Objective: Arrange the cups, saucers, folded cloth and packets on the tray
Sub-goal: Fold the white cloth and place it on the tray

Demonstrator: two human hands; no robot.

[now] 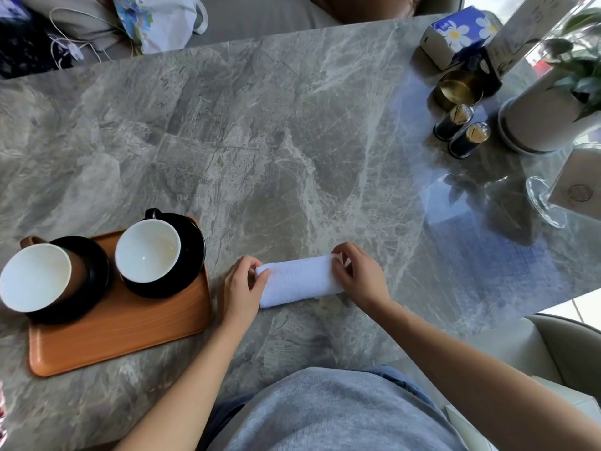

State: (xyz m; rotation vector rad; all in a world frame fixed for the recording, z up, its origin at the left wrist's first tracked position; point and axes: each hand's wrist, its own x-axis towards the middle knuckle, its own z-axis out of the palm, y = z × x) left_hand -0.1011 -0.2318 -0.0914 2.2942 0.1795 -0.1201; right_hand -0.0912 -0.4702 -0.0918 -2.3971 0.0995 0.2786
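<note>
Folded cloth: the white folded cloth lies on the grey marble table, at the near edge in front of the person, just right of the tray and off it; its long side runs left to right, with the right end slightly farther away
Left hand: the left hand grasps the cloth's left end, its fingers curled onto the fabric
Right hand: the right hand grasps the cloth's right end, fingertips curled down on the far corner
Tray: the orange-brown tray sits at the near left of the table; its near half is bare wood
Brown cup: the brown cup, white inside, stands on the left saucer at the tray's far left, its handle pointing away from the person
Black cup: the black cup, also white inside, stands on the right saucer at the tray's far right corner, handle to the far side; this saucer's rim reaches past the tray's far right edge
Saucers: both black, side by side; whether they touch cannot be told
Far right of table: a tissue box, a brass cup, two toothpick holders, a white plant pot and a glass stand
Far left: bags on a seat beyond the table
</note>
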